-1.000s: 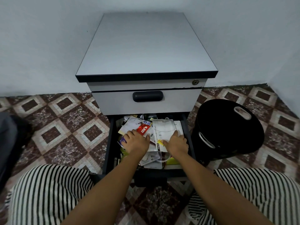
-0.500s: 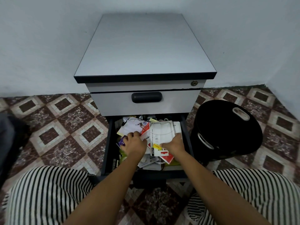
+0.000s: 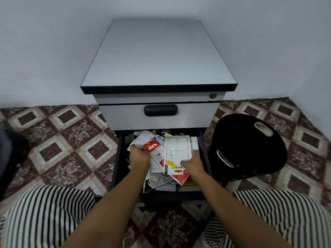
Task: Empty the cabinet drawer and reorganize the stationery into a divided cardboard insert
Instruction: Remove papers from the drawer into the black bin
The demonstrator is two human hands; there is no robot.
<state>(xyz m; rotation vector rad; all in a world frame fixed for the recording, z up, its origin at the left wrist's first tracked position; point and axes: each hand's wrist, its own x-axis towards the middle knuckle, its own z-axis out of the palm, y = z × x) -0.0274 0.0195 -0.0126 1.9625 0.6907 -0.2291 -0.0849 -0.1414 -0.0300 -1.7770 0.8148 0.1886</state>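
The lower drawer (image 3: pixel 117 163) of the grey cabinet (image 3: pixel 157 56) is pulled out toward me, full of mixed papers and stationery packets. My left hand (image 3: pixel 139 157) grips the left side of the pile, by a red-and-white packet (image 3: pixel 154 149) and crumpled white paper (image 3: pixel 141 140). My right hand (image 3: pixel 193 164) grips the right edge of a clear-fronted white stapler-set packet (image 3: pixel 177 153) with a red lower end, lifted off the pile. Both hands hold the upper layer of the pile raised above the loose sheets below. No cardboard insert is in view.
The upper drawer (image 3: pixel 157 115) with its dark handle is closed right above the open one. A black plastic basket (image 3: pixel 250 145) with white handle slots stands on the patterned floor tiles to the right. My striped knees flank the drawer. A dark object sits at the left edge.
Both hands went from resting flat on the pile to gripping it. The white stapler-set packet and the red-and-white packet have been raised and tilted, showing the red end underneath.
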